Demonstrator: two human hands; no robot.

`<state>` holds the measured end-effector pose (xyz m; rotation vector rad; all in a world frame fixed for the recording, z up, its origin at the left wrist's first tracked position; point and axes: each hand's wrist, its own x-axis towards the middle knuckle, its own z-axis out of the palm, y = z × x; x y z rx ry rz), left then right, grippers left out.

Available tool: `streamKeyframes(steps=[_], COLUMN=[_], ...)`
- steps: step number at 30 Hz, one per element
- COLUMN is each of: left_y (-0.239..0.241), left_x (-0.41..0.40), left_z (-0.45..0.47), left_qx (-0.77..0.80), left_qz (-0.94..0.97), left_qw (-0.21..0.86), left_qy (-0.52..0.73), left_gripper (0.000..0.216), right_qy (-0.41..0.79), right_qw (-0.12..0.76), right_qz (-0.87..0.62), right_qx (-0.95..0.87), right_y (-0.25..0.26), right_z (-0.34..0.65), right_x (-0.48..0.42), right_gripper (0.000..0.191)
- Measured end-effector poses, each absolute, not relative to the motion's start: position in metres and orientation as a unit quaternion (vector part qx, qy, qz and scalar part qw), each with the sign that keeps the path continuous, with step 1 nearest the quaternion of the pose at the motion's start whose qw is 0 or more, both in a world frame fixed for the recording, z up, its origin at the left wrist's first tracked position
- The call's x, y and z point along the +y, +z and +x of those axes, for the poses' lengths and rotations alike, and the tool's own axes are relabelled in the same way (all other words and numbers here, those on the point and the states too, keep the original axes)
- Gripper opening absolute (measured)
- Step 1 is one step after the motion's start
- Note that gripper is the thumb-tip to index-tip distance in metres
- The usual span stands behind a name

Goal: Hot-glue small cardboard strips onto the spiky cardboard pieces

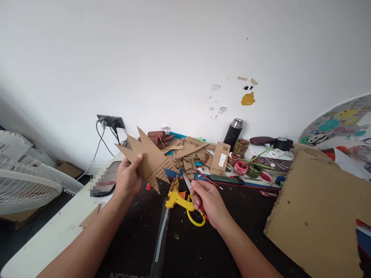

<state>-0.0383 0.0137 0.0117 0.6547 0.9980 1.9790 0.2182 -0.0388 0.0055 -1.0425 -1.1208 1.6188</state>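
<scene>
My left hand [127, 177] grips a jagged, pointed piece of brown cardboard [147, 158] and holds it up above the dark cutting mat [185, 243]. My right hand [208, 202] is closed on a pair of scissors [188, 182] with red handles, blades pointing up and left toward the cardboard's lower edge. Just under the scissors a yellow glue gun [181, 199] lies on the mat. A metal ruler [161, 235] lies on the mat below it.
A large cardboard sheet [315, 216] leans at the right. Cardboard scraps [188, 150], paint pots [242, 166], a black flask [233, 133] and a phone [106, 179] crowd the table's back. A wall socket [110, 121] and a white fan [23, 181] are at the left.
</scene>
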Motion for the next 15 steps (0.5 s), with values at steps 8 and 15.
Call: streamKeyframes(steps=[8,15], left_y=[0.007,0.006], left_x=[0.011,0.004], left_z=[-0.027,-0.014], left_qx=[0.348,0.327], left_qz=[0.209,0.205], left_qw=[0.544,0.591], left_qy=[0.735,0.708], left_gripper=[0.035,0.03], right_qy=[0.649,0.636], right_qw=[0.424,0.423], right_qz=[-0.401,-0.414], right_qx=[-0.488,-0.496], right_y=[0.002,-0.003], right_z=[0.218,0.214], right_x=[-0.039,-0.038], right_gripper=[0.054,0.058])
